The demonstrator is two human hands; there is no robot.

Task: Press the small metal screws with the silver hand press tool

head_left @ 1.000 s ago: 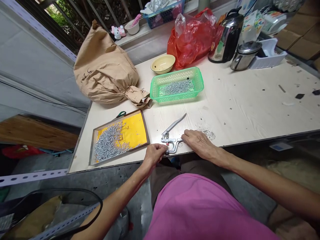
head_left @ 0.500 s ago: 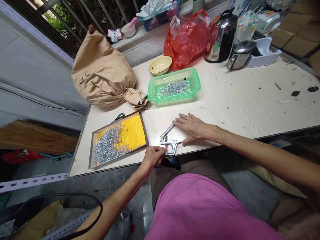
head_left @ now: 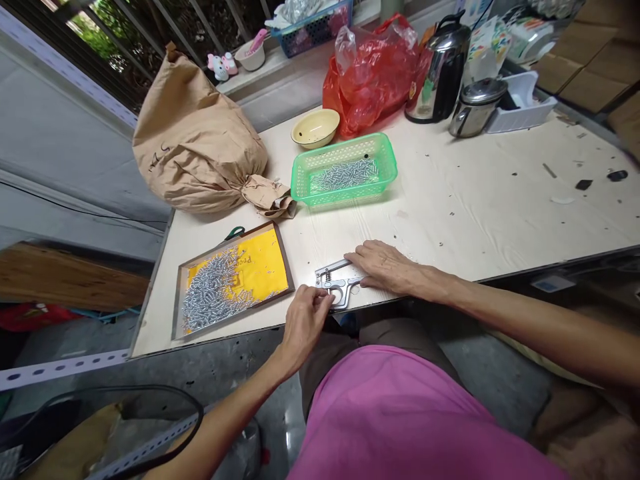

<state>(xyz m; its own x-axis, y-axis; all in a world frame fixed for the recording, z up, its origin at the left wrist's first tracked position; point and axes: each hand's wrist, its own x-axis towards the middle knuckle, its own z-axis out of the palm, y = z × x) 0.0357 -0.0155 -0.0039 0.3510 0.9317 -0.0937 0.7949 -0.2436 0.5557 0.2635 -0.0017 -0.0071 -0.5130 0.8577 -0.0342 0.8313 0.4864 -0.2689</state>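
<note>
- Worktop [head_left: 475, 207]: pale, carrying everything below; its near edge runs right under the work, so anything slipping from the fingers could drop to the floor.
- Paper sack [head_left: 200, 147]: slumped by the far left corner, its twisted neck by the green basket.
- Tray [head_left: 283, 257]: beside the near left corner, its front side close to the near edge; a knock from the left forearm could probably spill it.
- Green basket [head_left: 345, 195]: behind the work, towards the far edge, well clear of both arms.
- Right hand [head_left: 387, 267]: closed round the two handles of the pliers, fingers over the upper one, thumb by the lower.
- Left hand [head_left: 305, 317]: thumb and fingertips drawn together at the head of the pliers; whether anything sits between them cannot be told. Squeezing the handles before those tips are clear might pinch them.
- Pliers [head_left: 345, 283]: flat at the near edge, right of the tray; an uneven squeeze could twist them and set a piece askew.
- Metal pieces [head_left: 210, 293]: heaped in the tray's left part, with similar ones lying in the basket; a careless reach could scatter them.
</note>
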